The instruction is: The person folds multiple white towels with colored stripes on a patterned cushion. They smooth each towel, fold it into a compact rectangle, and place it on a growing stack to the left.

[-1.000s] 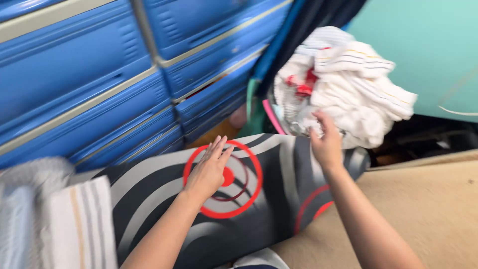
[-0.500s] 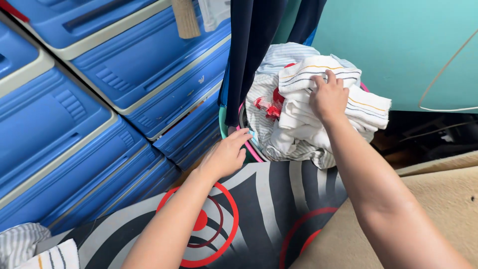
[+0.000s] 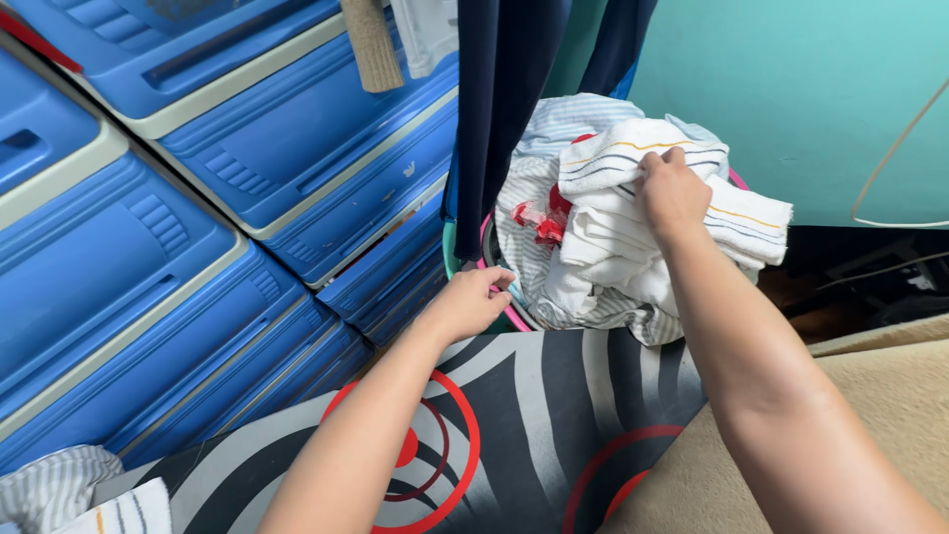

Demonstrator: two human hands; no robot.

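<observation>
A person's two bare forearms stretch forward over a black, grey and white striped mat (image 3: 554, 415) ringed with red circles, seen from a head-worn camera looking down. At the bottom left corner, nearest the viewer, lie folded striped cloths (image 3: 69, 494); at the bottom right, a tan surface (image 3: 890, 405) meets the mat's edge.

The left hand (image 3: 473, 302) reaches to the pink rim of a laundry basket (image 3: 512, 318) just past the mat, knuckles up, fingers curled over the rim and closed on it. The right arm crosses higher, wrist bent down, and the right hand (image 3: 672, 193) sits on top of the heap in the basket, fingers pressed together around a fold of a white towel with thin dark and yellow stripes (image 3: 633, 213). That towel lies uppermost on the pile, directly under and in front of the right palm, draping toward the right over the basket's edge. Beneath it are a pale striped cloth (image 3: 539, 213) and a red and white item (image 3: 539, 220).

To the left stand stacked blue plastic drawers (image 3: 198, 198). Behind the basket hang dark navy garments (image 3: 504, 89), against a turquoise wall (image 3: 791, 89).
</observation>
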